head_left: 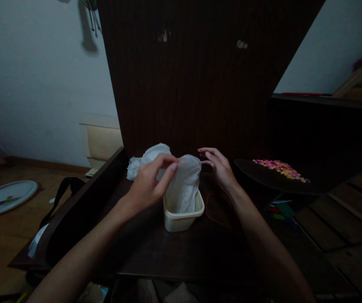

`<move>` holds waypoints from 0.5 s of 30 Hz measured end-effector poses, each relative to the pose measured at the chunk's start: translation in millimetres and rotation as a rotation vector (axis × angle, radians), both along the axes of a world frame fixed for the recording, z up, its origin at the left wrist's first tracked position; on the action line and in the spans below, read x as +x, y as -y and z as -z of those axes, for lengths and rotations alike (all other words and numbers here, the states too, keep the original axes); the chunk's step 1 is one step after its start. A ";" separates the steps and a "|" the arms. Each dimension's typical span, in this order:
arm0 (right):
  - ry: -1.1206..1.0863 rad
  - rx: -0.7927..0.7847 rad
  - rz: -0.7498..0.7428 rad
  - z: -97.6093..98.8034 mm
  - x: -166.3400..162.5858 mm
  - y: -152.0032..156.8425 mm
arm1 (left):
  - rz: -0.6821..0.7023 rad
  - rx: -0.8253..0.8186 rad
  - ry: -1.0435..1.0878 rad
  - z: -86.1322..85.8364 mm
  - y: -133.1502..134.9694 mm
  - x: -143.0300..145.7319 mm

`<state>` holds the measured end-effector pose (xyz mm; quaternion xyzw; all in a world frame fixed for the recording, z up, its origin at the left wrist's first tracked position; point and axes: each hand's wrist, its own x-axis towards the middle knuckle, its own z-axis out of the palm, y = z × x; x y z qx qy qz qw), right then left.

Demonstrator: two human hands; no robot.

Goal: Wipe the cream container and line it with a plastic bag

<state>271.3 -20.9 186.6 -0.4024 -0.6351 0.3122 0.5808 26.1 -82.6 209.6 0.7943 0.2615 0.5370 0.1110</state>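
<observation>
A thin, see-through white piece (185,179), cloth or plastic, stands up out of a small cream plastic tub (183,223) on the dark tabletop. Its lower end is inside the tub. My left hand (151,181) pinches its upper left edge between thumb and fingertips. At its upper right edge is my right hand (220,168), fingers spread apart; one fingertip comes close to the edge, and I cannot tell if it touches. Behind my left hand lies a crumpled white bundle (157,150), partly hidden.
A tall dark wood panel (187,92) rises behind the tub. To the right, a dark rounded shelf (247,166) carries small pink and yellow pieces (281,168). A raised dark side board (83,210) borders the left. A white round lid-like disc (26,189) lies on the floor.
</observation>
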 end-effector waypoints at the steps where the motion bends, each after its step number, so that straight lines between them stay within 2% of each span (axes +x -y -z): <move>1: 0.009 0.046 -0.062 -2.7 2.1 9.3 | 0.037 0.103 -0.100 4.2 14.8 3.5; 3: 0.107 0.080 -0.189 -4.7 5.6 27.7 | 0.067 0.303 -0.332 19.9 37.7 9.6; 5: 0.278 0.067 -0.270 -1.9 6.9 41.9 | 0.049 0.462 -0.468 39.1 50.9 14.2; 7: 0.448 0.076 -0.275 4.5 6.0 49.7 | 0.051 0.485 -0.518 55.3 56.8 17.1; 9: 0.508 0.153 -0.203 12.4 4.2 52.0 | 0.055 0.463 -0.511 65.6 59.0 18.1; 12: 0.331 0.267 -0.027 23.6 4.7 52.1 | 0.016 0.394 -0.433 75.1 61.9 15.9; 15: 0.096 0.256 0.086 35.3 11.7 55.8 | -0.076 0.284 -0.328 87.9 66.7 10.5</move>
